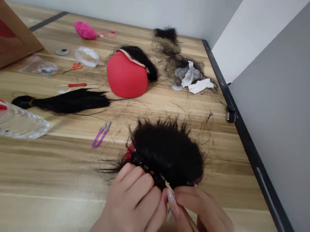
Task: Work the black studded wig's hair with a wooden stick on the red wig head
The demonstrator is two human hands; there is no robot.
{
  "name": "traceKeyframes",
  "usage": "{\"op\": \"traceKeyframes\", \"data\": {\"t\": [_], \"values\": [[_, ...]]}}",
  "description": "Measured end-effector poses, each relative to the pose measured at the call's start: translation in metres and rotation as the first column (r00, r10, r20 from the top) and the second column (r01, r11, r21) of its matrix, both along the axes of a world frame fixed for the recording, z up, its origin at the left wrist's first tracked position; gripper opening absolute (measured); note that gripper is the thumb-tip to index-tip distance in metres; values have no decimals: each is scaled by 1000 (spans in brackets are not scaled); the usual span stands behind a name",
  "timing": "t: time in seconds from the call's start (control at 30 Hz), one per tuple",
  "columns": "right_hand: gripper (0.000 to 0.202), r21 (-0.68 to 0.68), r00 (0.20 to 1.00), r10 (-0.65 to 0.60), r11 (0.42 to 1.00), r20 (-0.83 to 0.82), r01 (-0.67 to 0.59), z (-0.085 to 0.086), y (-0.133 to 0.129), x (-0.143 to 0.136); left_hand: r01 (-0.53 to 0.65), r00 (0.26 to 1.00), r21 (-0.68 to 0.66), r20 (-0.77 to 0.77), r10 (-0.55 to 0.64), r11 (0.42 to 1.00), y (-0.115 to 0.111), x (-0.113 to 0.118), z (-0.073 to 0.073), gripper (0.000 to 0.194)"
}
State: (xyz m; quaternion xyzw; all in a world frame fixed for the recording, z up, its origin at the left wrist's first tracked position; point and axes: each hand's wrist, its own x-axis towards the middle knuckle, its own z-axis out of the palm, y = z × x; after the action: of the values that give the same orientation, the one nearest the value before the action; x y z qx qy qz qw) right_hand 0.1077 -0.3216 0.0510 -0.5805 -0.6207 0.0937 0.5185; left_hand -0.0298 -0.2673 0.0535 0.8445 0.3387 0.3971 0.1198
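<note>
left hand [133, 203]: bottom centre of frame, fingers curled, knuckles pressed on the near edge of the black wig; grip closed, pinching hair strands there as far as shows
right hand [202, 212]: bottom centre-right, grip closed on a thin wooden-handled hook tool [177, 200], thumb and forefinger pinching it
hook tool: slants up-left, tip buried in the wig's near edge, just beside the left fingertips
black wig [168, 150]: lower centre on the desk [42, 182], on a red form that only peeks out at the left and lower right edges; stray hairs stick out all round
purple snips [101, 134]: left of the wig, near, not touching
hair bundle [62, 101]: centre left, lying flat, tied at its left end
red head form [126, 77]: upper centre, partly covered with hair, well apart from the hands
loose hair pile [171, 46]: upper right of centre, with crumpled white tissue [195, 79] at its lower edge
plastic bottle [10, 120]: left edge, on its side
pink yarn ball [85, 30]: top centre-left, by the wall
orange scissors [73, 67], red-handled needle tool [76, 85], clear tape roll [87, 56]: upper left of centre
cardboard box [0, 31]: top left corner
in the way: both hands hide the wig's near edge
</note>
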Motion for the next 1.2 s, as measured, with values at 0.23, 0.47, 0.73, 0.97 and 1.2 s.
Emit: {"op": "traceKeyframes", "data": {"t": [0.23, 0.47, 0.73, 0.97, 1.2], "values": [[21, 34, 999, -11, 999, 45, 10, 16, 11, 5, 35, 999, 23, 20, -36, 999, -3, 1, -3, 28], [22, 11, 978, 108, 994, 179, -112, 20, 14, 19, -3, 998, 20, -58, 4, 1000, -7, 0, 3, 30], [23, -7, 978, 121, 993, 169, -122, 22, 16, 19, 1, 999, 4, -50, -1, 1000, -9, -1, 8, 32], [11, -33, 994, 51, 998, 98, -48, 13, 8, 18, 1, 1000, -7, -30, -1, 1000, -10, 0, 9, 31], [10, -100, 993, 90, 992, 71, -83, 9, 3, 22, -1, 1000, 8, -18, 1, 1000, -8, 1, 7, 31]]}}
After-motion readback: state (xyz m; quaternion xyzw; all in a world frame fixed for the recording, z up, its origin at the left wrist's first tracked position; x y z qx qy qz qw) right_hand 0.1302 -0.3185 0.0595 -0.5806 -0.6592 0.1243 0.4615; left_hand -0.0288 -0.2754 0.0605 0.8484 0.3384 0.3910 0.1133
